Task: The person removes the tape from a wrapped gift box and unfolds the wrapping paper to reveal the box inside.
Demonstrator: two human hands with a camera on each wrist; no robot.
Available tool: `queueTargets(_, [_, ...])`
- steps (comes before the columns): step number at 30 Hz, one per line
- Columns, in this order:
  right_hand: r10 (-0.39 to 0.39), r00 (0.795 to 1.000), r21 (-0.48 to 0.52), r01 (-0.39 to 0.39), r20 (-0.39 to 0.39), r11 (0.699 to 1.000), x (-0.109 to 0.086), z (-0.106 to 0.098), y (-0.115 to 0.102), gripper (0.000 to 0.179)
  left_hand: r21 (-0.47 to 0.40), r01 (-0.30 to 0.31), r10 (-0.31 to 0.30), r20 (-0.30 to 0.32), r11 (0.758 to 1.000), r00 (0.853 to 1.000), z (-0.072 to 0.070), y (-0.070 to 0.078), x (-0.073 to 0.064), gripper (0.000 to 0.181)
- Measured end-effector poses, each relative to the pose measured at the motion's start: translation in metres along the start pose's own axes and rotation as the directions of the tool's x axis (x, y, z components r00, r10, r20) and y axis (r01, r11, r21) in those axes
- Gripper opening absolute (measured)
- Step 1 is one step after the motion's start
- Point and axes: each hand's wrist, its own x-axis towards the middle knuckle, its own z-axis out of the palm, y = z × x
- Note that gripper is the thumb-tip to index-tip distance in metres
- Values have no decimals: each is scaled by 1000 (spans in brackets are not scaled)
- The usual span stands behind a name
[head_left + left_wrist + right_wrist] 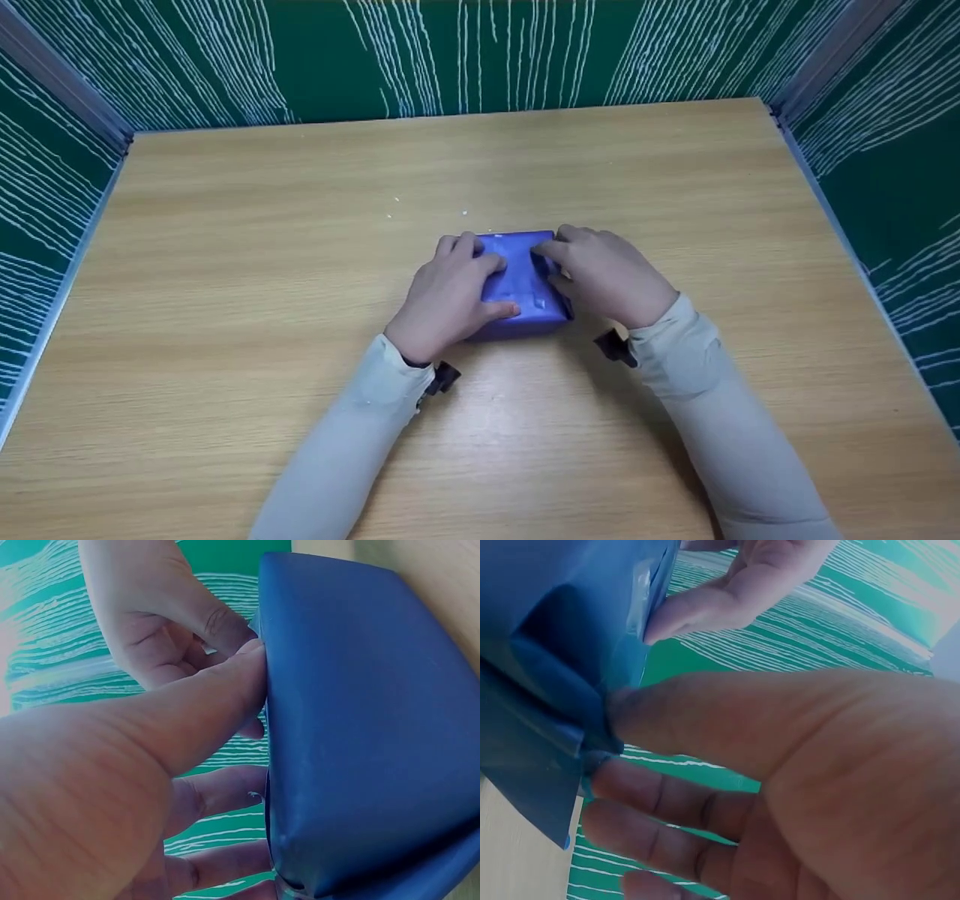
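Note:
A box-shaped package wrapped in shiny blue-purple paper (pixel 517 281) lies on the table in the head view. My left hand (pixel 448 292) rests on its left part, thumb and fingertips pressing the top face; the left wrist view shows the straight thumb (pixel 210 701) against that face. At the right end, my right hand (pixel 611 277) pinches the wrapping paper. Up close in the right wrist view, loose folded paper (pixel 551 682) sticks out at that end, with the right thumb (pixel 682 716) against a fold and the fingers below. What lies inside the wrapping is hidden.
The package stands on a wood-grain table (pixel 262 300). Tiny white scraps (pixel 464 213) lie behind it. Green panels with white streaks (pixel 330 60) rise along the back and both sides. A small black device (pixel 442 379) is strapped at each wrist.

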Motion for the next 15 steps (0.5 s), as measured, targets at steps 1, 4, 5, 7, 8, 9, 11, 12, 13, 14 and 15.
queueTargets(1, [10, 1000, 6, -10, 7, 1000, 0, 0, 0, 34, 3, 1, -1, 2, 1000, 1000, 0, 0, 0, 62])
queueTargets(4, [45, 999, 18, -45, 26, 999, 0, 0, -1, 34, 12, 0, 0, 10, 1000, 1000, 0, 0, 1, 64])
queueTargets(5, [54, 998, 20, -54, 28, 998, 0, 0, -1, 34, 17, -1, 1, 12, 1000, 1000, 0, 0, 1, 64])
queueTargets(7, [65, 997, 20, -65, 33, 998, 0, 0, -2, 33, 21, -4, 3, 15, 1000, 1000, 0, 0, 1, 64])
queueTargets(8, [66, 997, 16, -67, 36, 998, 0, 0, -2, 33, 22, -5, 4, 16, 1000, 1000, 0, 0, 1, 64])
queueTargets(9, [67, 997, 13, -68, 42, 998, 0, 0, -2, 34, 25, -5, 5, 16, 1000, 1000, 0, 0, 1, 64])
queueTargets(11, [64, 997, 1, -64, 52, 998, 0, 0, -2, 36, 29, -7, 7, 15, 1000, 1000, 0, 0, 0, 64])
queueTargets(12, [62, 997, -3, -62, 52, 998, 0, 0, -2, 36, 29, -7, 6, 15, 1000, 1000, 0, 0, 0, 64])
queueTargets(13, [61, 997, -4, -61, 50, 998, 1, 0, -3, 36, 29, -7, 6, 14, 1000, 1000, 0, 0, 0, 64])
queueTargets(14, [61, 997, -5, -61, 44, 998, 1, 1, -3, 35, 31, -6, 6, 13, 999, 1000, 0, 0, 0, 64])
queueTargets(15, [59, 998, -4, -59, 34, 998, 2, 1, -4, 33, 34, -6, 5, 13, 999, 1000, 0, 0, -1, 64])
